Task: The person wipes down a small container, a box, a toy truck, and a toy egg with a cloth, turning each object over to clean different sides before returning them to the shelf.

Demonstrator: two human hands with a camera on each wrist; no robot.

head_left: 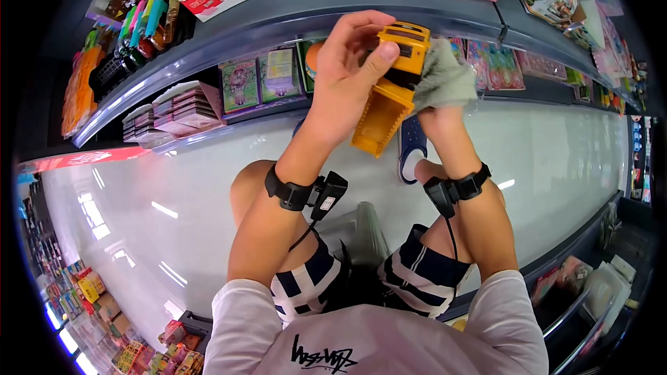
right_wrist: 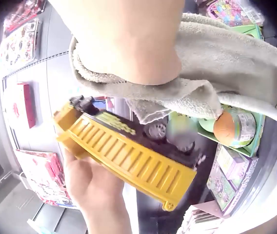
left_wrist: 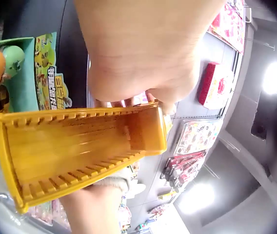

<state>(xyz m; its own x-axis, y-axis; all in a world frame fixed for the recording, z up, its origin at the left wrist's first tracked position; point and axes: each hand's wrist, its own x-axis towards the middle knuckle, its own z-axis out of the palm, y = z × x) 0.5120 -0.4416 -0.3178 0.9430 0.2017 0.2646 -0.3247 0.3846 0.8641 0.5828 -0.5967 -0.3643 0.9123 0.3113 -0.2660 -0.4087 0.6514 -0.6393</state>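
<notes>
A yellow toy dump truck [head_left: 382,117] is tilted up in front of the shelf, its cab uppermost in the head view. My left hand [head_left: 340,62] grips it around the cab, thumb across the front face. The left wrist view looks into the hollow ribbed bed [left_wrist: 75,148]. Its dark chassis and wheels [right_wrist: 156,130] show in the right wrist view. My right hand [head_left: 438,118] holds a grey cloth [head_left: 448,78] against the truck's right side; the cloth hides most of its fingers.
Behind the hands runs a dark shelf edge [head_left: 306,19] with boxed toys above and below. On the lower shelf are booklets [head_left: 187,107] and a green tray [right_wrist: 253,141] with an orange-and-green egg toy [right_wrist: 233,127]. Shiny floor [head_left: 174,194] lies beneath.
</notes>
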